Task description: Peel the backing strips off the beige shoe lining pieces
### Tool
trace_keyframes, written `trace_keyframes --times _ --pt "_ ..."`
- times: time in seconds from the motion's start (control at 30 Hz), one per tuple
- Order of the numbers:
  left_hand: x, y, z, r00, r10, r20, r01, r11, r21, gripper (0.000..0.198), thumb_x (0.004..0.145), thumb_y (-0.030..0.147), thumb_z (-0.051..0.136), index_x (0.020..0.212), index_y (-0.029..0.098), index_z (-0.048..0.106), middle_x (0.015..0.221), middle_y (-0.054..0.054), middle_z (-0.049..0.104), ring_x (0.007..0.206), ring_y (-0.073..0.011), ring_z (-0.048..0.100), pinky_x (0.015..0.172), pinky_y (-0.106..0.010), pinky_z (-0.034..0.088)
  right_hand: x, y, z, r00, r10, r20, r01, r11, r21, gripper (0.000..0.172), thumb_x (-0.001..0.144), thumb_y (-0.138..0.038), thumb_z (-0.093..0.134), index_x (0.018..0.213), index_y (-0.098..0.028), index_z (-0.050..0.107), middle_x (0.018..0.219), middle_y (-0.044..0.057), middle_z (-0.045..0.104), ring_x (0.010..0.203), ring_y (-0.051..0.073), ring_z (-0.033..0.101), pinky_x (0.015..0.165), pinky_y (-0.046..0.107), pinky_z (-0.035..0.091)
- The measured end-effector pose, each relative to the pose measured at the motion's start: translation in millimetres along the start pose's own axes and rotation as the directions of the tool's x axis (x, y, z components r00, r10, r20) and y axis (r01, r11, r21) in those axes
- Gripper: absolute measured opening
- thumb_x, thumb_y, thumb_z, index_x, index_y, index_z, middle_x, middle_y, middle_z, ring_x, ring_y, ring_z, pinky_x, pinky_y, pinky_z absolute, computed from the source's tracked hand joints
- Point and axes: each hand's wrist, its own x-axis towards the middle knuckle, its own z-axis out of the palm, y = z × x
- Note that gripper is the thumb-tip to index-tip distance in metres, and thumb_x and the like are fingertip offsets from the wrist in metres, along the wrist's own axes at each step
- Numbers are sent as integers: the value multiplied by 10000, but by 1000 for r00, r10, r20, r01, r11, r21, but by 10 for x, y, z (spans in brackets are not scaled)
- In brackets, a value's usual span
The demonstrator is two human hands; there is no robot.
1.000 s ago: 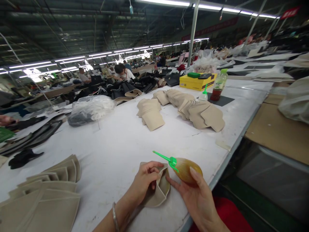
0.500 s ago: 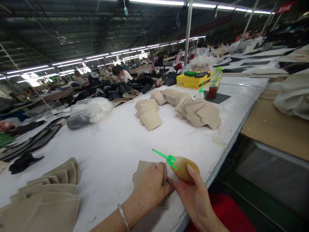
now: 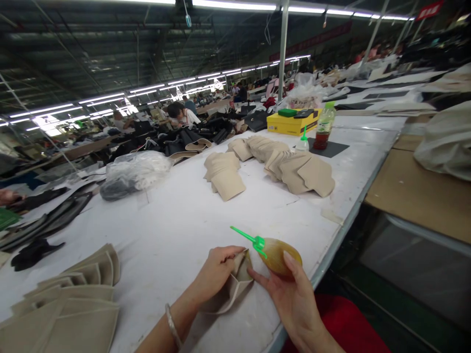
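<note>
Between my hands a beige leather-like piece (image 3: 235, 289) is lifted off the table and bent, its inner fold showing. My left hand (image 3: 217, 274) is closed on its upper edge. In my right hand (image 3: 290, 294) lies a squeeze bottle (image 3: 281, 256) of yellow-brown glue-like liquid, its green nozzle pointing up and left. A finger of that hand reaches to the piece's right edge. To the left, a fanned stack of beige pieces (image 3: 73, 304) spreads over the white table (image 3: 165, 245).
Farther back lie more beige pieces (image 3: 224, 176) and a larger overlapping row (image 3: 294, 166). Behind them stand a small white bottle (image 3: 302, 143), a drink bottle (image 3: 324, 125) and a yellow box (image 3: 290, 123). A plastic-wrapped bundle (image 3: 134, 171) sits at left. The table edge (image 3: 342, 235) runs along my right.
The beige piece, flat on the table before, is now raised and folded open. My left hand has shifted left and gripped its upper edge. The right hand keeps the bottle almost in place.
</note>
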Motion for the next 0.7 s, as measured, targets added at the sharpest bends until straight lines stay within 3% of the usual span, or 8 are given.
trace_keyframes --times 0.1,0.17,0.23,0.33,0.4,0.5,0.6,0.7 --pt "-12 -93 52 995 -82 -50 81 996 -35 467 709 139 325 994 98 693 574 22 463 526 -155 550 599 -277 453 3 2 8 1000 2 14 -2 1000 -6 324 695 -363 824 983 -245 738 1124 65 711 1147 335 563 824 520 571" --pt "-71 -59 114 991 -110 -74 107 993 -38 453 781 191 327 1056 106 676 605 18 488 497 -154 544 566 -282 448 6 7 7 1000 4 25 -4 1000 -5 310 706 -361 815 985 -249 739 1127 63 712 1128 321 581 816 492 577" --pt "-155 47 179 990 -84 -116 90 994 54 400 845 308 408 1133 153 639 704 -5 576 597 -181 593 610 -296 451 8 13 4 999 1 40 -1 1000 4 302 712 -355 808 987 -250 739 1120 60 715 1091 305 604 797 460 585" --pt "-248 240 243 988 -28 -152 75 948 311 451 780 449 612 1148 191 579 964 -65 658 870 -254 631 739 -327 449 5 20 6 999 -8 36 7 1000 23 317 708 -343 809 1002 -250 734 1110 53 718 1054 282 623 807 442 584" --pt "-254 327 249 991 -32 -128 84 900 428 457 744 412 650 1130 187 555 1071 -97 653 952 -277 623 777 -331 443 -2 14 21 1000 -8 22 8 999 31 332 703 -331 811 1013 -251 728 1113 47 717 1075 277 614 842 458 573" --pt "-212 366 221 996 -55 -66 81 857 508 375 743 241 582 1114 205 550 978 -65 693 904 -252 647 744 -302 442 -17 -34 55 999 19 30 -20 999 31 330 704 -343 806 1013 -260 723 1134 50 710 1112 302 597 852 519 560" --pt "-182 341 196 997 -49 -51 69 850 522 394 733 133 499 1106 239 573 907 -19 713 868 -217 659 728 -273 444 -39 -168 56 998 40 45 -38 998 -47 324 688 -336 823 984 -244 732 1115 55 718 1077 300 620 867 528 559" --pt "-180 304 194 999 0 -47 24 864 504 433 750 89 444 1113 256 609 1041 -16 712 978 -195 643 828 -262 450 -64 -403 -10 1000 -16 -3 15 984 -179 330 611 -312 875 895 -213 740 1023 42 739 982 266 657 845 451 593"
